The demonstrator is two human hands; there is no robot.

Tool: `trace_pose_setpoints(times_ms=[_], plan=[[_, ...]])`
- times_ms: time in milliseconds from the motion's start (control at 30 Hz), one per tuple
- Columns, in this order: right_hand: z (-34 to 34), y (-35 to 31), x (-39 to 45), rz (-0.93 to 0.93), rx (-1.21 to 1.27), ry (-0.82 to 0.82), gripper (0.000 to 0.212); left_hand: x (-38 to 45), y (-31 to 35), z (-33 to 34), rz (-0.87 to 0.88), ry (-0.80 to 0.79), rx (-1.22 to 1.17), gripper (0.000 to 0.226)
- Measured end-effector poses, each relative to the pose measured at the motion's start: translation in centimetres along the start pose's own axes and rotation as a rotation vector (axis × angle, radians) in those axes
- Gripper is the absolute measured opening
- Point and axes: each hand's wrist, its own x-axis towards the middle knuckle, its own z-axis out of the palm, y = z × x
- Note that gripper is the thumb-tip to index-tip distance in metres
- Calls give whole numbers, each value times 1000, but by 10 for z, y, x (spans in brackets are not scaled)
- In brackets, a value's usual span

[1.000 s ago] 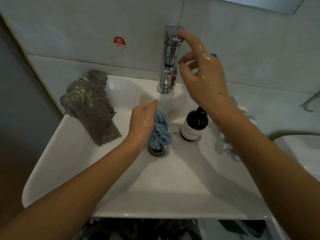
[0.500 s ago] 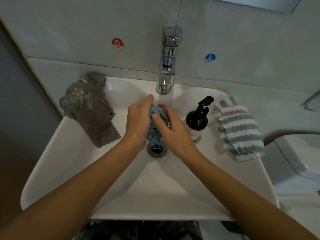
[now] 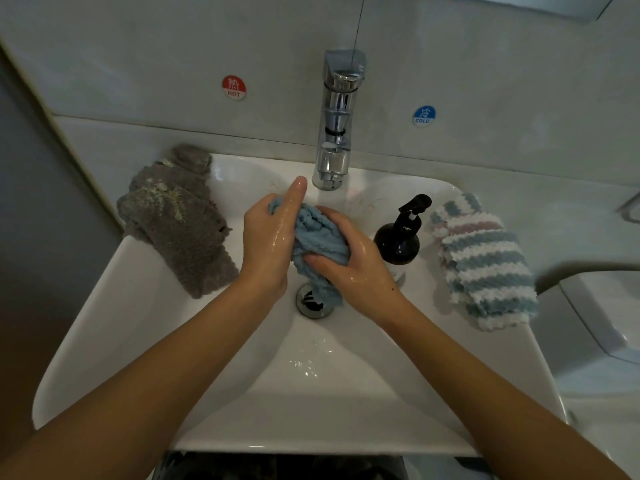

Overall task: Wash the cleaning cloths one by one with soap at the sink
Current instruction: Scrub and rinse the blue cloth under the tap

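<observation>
Blue cloth (image 3: pixel 320 237), frame centre, above the drain (image 3: pixel 313 303): I see my left hand (image 3: pixel 268 237) and right hand (image 3: pixel 353 261) both gripping it, fingers curled round.

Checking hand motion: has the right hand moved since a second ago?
Yes. The right hand came down from the top of the faucet to grip the blue cloth.

Light blue cloth (image 3: pixel 320 237), grey cloth (image 3: pixel 180 223) (flecked with pale specks), blue, white and pink striped cloth (image 3: pixel 485 261), dark brown soap bottle (image 3: pixel 396 242), white sink (image 3: pixel 138 323)
</observation>
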Motion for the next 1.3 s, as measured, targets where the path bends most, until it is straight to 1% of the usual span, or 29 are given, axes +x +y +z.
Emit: trace_pose_setpoints(times_ms=[100,167,200,267,333,367,400,433,467,500,567,633,767,867,967,1067,1133,1167,1300], plan=[[-1,-3,2,68,138,166,33,1,1,-1,41,-20,142,26],[0,-4,3,181,305,258,16,1,-3,-1,41,-48,235,21],[0,-5,3,232,387,276,13,-1,-5,0,46,-68,273,21],[1,-7,2,286,491,262,13,-4,-11,1,86,-101,315,30],[4,-10,1,286,536,250,16,-5,-15,1,147,-120,339,42],[6,-11,0,279,557,257,18,-5,-18,0,177,-130,361,44],[7,-13,0,273,571,270,18,-5,-20,0,206,-146,402,40],[8,-15,2,271,571,293,17,-6,-21,1,231,-164,451,31],[9,-17,4,280,551,324,22,-8,-20,2,240,-180,489,21],[10,-18,7,305,526,359,32,-10,-20,2,233,-190,508,15],[16,-19,14,355,499,410,46,-15,-21,4,200,-189,516,22],[27,-17,18,375,478,447,51,-17,-23,6,194,-148,502,30],[43,-17,19,378,551,545,39,-19,-27,11,249,-39,497,36],[43,-11,21,396,573,562,31,-17,-30,16,271,-6,449,39],[43,-7,21,451,585,533,22,-15,-34,19,261,0,418,46],[40,-4,20,487,596,520,22,-15,-36,18,271,-27,406,47],[40,-3,19,492,571,519,34,-14,-37,16,279,-40,382,47],[41,-3,19,464,540,534,39,-14,-38,15,283,-32,364,46],[39,-10,18,334,423,561,28,-21,-40,20,298,15,279,38]])
